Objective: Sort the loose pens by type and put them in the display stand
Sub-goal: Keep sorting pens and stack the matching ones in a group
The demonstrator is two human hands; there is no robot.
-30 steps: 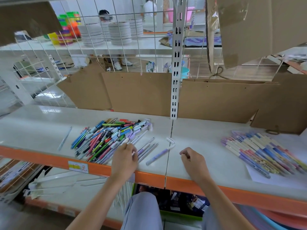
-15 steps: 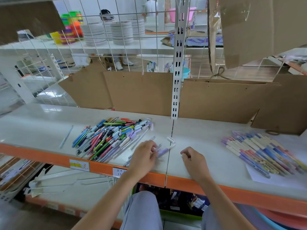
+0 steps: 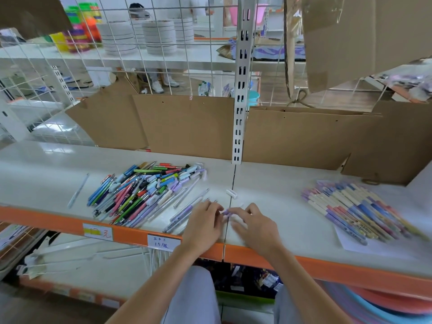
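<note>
At the shelf's front edge, my left hand (image 3: 203, 224) and right hand (image 3: 253, 226) pinch either end of a slim lilac plastic pen (image 3: 226, 212) lying crosswise between them.

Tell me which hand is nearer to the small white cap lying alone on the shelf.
Right. The right hand lies just below and right of the white cap; the left hand sits lower-left of it, slightly farther.
</note>
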